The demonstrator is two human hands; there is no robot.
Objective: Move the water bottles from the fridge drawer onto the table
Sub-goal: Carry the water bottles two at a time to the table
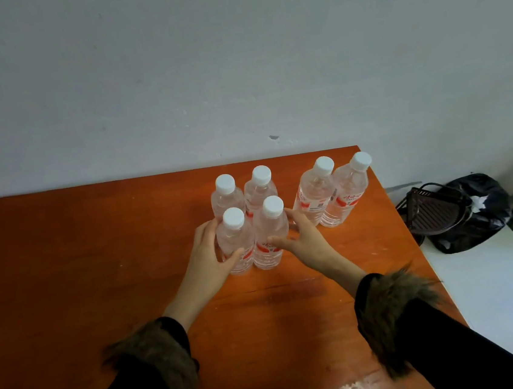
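Observation:
Several clear water bottles with white caps and red labels stand upright on the orange-brown table (66, 262). My left hand (208, 256) grips the front left bottle (235, 244), thumb across its front. My right hand (301, 237) grips the front right bottle (269, 237), thumb on its label. These two stand side by side, touching. Two more bottles (259, 190) stand just behind them. Another pair (331, 192) stands further right near the table's far right corner. The fridge drawer is out of view.
A grey wall runs along the table's far edge. Off the table's right edge, a dark slatted object (431, 210) and a black plastic bag (475, 212) lie on the pale floor. The left half of the tabletop is bare wood.

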